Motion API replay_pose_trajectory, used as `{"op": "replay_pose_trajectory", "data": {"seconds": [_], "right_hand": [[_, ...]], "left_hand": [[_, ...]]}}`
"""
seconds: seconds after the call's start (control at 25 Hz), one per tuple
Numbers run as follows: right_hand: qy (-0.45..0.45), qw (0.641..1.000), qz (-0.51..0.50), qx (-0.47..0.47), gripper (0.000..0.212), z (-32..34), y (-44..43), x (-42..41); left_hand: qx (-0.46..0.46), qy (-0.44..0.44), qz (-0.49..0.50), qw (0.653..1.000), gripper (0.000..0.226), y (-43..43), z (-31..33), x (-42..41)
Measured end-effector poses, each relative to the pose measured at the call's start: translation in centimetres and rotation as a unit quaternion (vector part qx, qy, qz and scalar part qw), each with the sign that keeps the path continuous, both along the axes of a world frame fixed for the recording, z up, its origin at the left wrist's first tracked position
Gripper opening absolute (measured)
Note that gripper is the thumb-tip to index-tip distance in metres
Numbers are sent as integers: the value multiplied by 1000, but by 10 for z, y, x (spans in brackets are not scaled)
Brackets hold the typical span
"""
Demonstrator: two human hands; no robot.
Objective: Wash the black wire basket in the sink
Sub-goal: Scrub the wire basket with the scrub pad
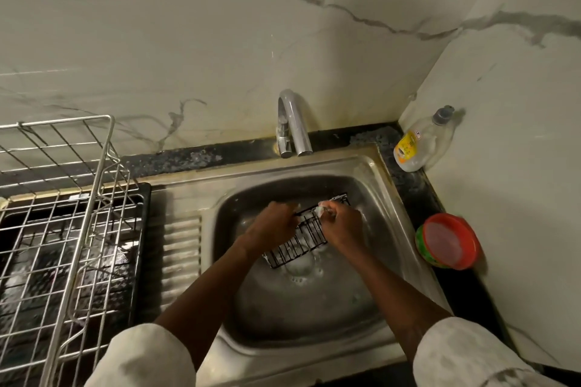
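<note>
In sink (314, 308): black wire basket (306, 237), tilted, long axis near-left to far-right. Left grip (276, 221) curled round its left rim, steadying. Right grip (344, 225), opp. side, pinching foamy white pad (322, 210) vs upper rim; next strokes prob. run along axis toward near-left end.

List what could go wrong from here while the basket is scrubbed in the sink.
1. The black wire basket looks soapy; it may slip from the left hand gripping its edge and bang into the sink.
2. The right hand, rubbing a white pad along thin wires, could get snagged or scraped.
3. Suds may splash the red-lidded tub standing near the rim.
</note>
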State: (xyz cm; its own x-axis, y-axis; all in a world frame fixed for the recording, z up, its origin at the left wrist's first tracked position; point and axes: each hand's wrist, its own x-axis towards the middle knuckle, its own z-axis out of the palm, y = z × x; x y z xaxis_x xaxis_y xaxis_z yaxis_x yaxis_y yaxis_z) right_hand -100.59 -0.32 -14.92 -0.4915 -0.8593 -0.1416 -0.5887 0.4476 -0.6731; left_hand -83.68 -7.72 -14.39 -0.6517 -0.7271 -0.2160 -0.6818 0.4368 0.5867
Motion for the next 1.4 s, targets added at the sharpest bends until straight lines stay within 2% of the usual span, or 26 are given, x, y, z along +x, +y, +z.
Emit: {"op": "replay_pose_trajectory", "data": {"seconds": [0.16,0.36,0.52,0.6,0.68,0.88,0.96,1.04,1.12,1.16,1.2,1.28,1.32,1.36,1.4], "right_hand": [[-8,1000,18,-13,22,2,-3,-1],[-5,998,21,-64,24,25,21,-8],[68,991,-19,-114,20,36,62,-47],[67,989,-31,-129,12,39,82,-71],[53,989,-64,-121,18,47,96,-91],[127,971,-145,-144,13,66,131,-143],[134,980,-119,-89,20,73,140,-163],[65,995,-79,8,26,77,145,-174],[-67,995,-71,24,33,71,138,-177],[-77,994,-65,33,33,67,132,-180],[-9,997,-31,63,28,61,127,-181],[57,990,0,128,22,64,122,-186],[97,981,18,165,28,61,123,-187],[175,967,18,184,34,61,125,-187],[228,958,-5,174,37,63,125,-185]], "left_hand": [[-23,22,13,999,34,3,4,-12],[-64,2,13,998,39,19,18,-23],[-85,10,-9,996,26,47,39,-67],[-99,26,-61,993,26,68,59,-104],[-102,38,-114,988,28,84,74,-140],[-75,47,-108,990,25,110,84,-201],[-87,25,-132,987,21,119,87,-218],[-81,10,-143,986,18,128,89,-228],[-83,-2,-141,987,19,129,86,-230],[-80,1,-130,988,21,127,85,-227],[-74,13,-113,991,23,125,83,-222],[-59,46,-78,994,27,121,76,-203],[-56,57,-61,995,29,119,73,-189],[-57,60,-38,996,30,116,68,-172],[-60,62,-9,996,29,113,64,-152]]}}
